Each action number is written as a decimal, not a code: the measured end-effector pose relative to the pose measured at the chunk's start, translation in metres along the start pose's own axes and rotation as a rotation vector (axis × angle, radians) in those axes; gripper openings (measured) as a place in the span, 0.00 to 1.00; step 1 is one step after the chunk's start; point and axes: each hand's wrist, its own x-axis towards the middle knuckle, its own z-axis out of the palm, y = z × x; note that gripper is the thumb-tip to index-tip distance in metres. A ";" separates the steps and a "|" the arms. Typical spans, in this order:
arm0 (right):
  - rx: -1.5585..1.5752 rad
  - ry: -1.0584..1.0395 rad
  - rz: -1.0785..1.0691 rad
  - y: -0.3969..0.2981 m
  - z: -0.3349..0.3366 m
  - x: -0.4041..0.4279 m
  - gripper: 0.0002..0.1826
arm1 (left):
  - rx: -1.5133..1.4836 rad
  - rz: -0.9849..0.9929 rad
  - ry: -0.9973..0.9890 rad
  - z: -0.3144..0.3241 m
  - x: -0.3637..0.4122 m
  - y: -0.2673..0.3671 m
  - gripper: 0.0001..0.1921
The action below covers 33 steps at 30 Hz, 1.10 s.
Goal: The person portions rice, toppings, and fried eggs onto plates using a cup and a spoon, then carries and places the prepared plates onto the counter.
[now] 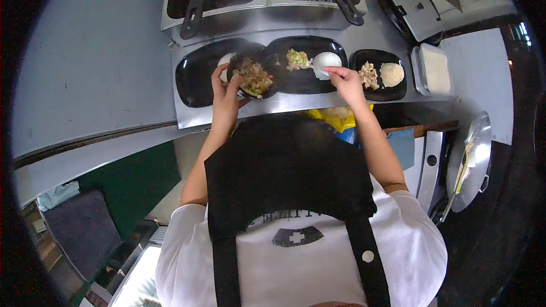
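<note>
My left hand (226, 89) grips a small black bowl (233, 67) of chopped, cooked food with green and red bits. The bowl is tilted and overlaps two black plates. The left plate (194, 81) bears a white rice mound (225, 62), partly hidden by my hand and the bowl. On the middle plate (298, 83) are a heap of chopped food (297, 59) and a domed rice mound (327, 62). My right hand (347, 84) is over this plate's right edge, fingertips pinched on a thin, shiny utensil (325, 72) in front of the rice; its far end is unclear.
A smaller black plate (386, 94) with chopped meat and rice stands at right, beside a lidded plastic container (435, 70). Behind the plates is a double deep fryer (264, 13) with protruding basket handles. A yellow bag (341, 119) lies below the counter edge; a round metal lid (471, 166) is far right.
</note>
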 end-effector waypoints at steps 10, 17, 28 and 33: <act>-0.580 0.250 -0.336 0.019 0.055 -0.020 0.19 | -0.046 0.013 -0.015 -0.012 0.001 0.009 0.23; -0.690 0.299 -0.389 0.012 0.051 -0.032 0.25 | -0.015 0.015 -0.009 -0.015 0.003 0.015 0.22; -0.492 0.290 -0.428 0.002 0.037 -0.048 0.23 | -0.053 0.011 -0.029 -0.011 0.009 0.007 0.23; -0.483 0.244 -0.680 -0.057 0.025 -0.046 0.22 | -0.039 0.035 -0.096 -0.001 0.018 -0.003 0.24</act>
